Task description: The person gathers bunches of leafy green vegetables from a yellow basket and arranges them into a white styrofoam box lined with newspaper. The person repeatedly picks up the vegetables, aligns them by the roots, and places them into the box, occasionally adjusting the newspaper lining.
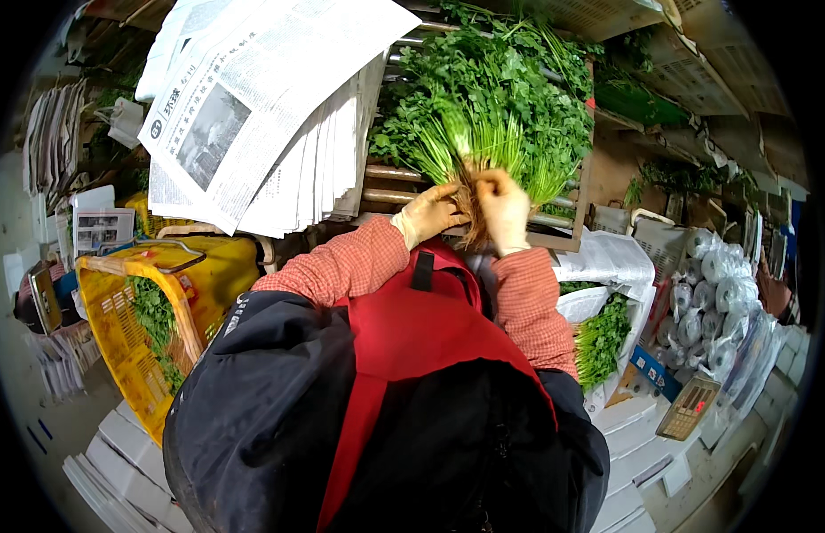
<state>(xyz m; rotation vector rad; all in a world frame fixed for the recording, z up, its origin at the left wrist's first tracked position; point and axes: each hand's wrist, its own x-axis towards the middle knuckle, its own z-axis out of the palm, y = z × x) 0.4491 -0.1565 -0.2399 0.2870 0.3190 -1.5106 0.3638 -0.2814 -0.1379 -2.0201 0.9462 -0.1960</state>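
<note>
A bunch of coriander-like greens [461, 138], with pale green stems, is held upright by its brown roots [472, 213] in front of my chest. My left hand [432, 213], in a cream glove, is closed round the left side of the roots. On their right side my gloved right hand [504, 209] pinches the root strands, its fingertips partly hidden. Just beyond both hands, a thick heap of the same greens [492, 75] lies on a slatted rack [395, 182], leaves pointing away from me.
Left of the heap, a stack of newspapers [279, 98] overhangs the rack. A yellow plastic crate [119, 355] with greens stands at my lower left. To my right are a paper-lined container [639, 266] of greens, bagged rolls [714, 284] and a calculator-like device [688, 407].
</note>
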